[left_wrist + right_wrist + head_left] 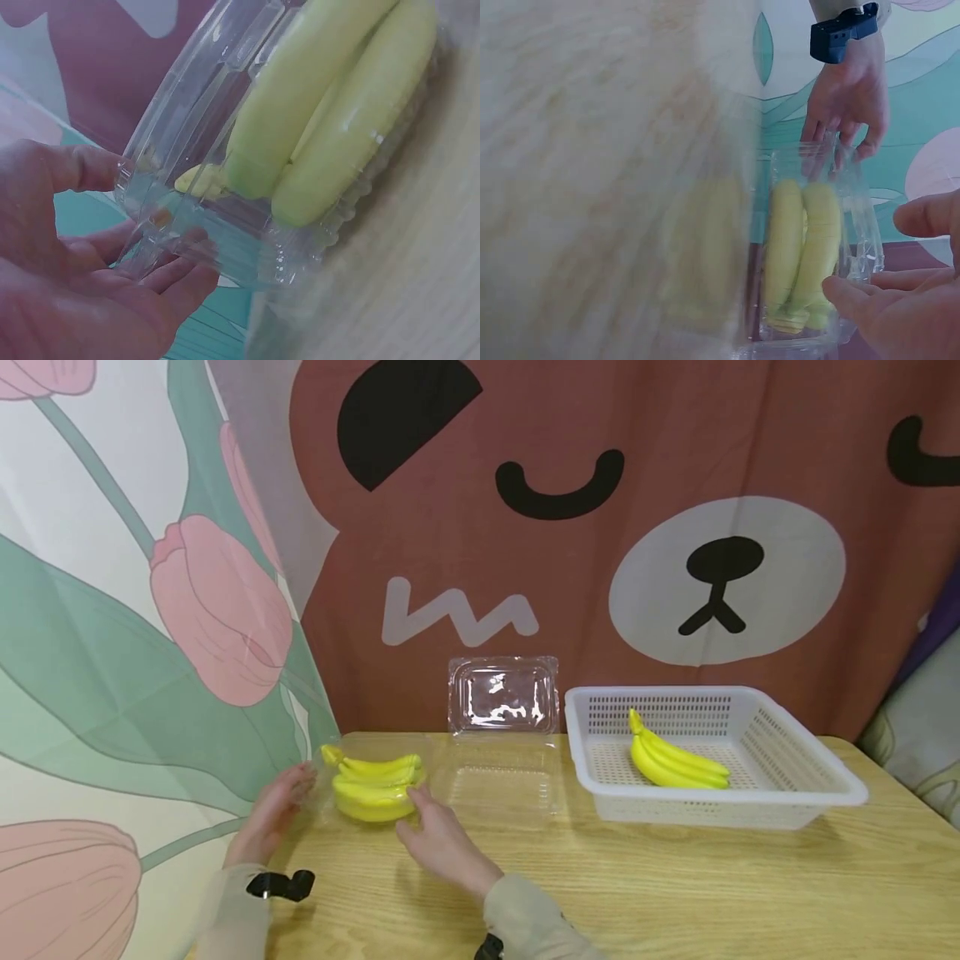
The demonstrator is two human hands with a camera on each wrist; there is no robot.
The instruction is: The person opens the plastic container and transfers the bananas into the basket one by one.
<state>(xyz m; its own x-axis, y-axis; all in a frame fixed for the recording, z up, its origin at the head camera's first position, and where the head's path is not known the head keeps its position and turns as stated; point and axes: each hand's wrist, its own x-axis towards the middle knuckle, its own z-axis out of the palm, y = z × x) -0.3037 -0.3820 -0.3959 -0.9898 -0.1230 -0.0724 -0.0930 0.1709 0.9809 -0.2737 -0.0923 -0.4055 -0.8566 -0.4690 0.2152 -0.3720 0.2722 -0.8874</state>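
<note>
A clear plastic clamshell box (324, 793) with yellow bananas (372, 789) inside is on the left of the table in the head view. Its lid lies over the fruit. At the box's left end, my left hand (279, 806) holds the corner. The left wrist view shows that thumb on the rim, with the left hand's fingers (187, 289) behind the clear plastic. My right hand (450, 843) is at the box's right front side, thumb and fingers spread apart. One right fingertip (836, 289) overlaps the box's side in the right wrist view.
To the right of the bananas stands a second clear box (504, 697), its lid raised against the curtain. Further right, a white perforated basket (712, 810) holds another banana bunch (675, 762). A patterned curtain (570, 568) hangs behind the wooden table (675, 893).
</note>
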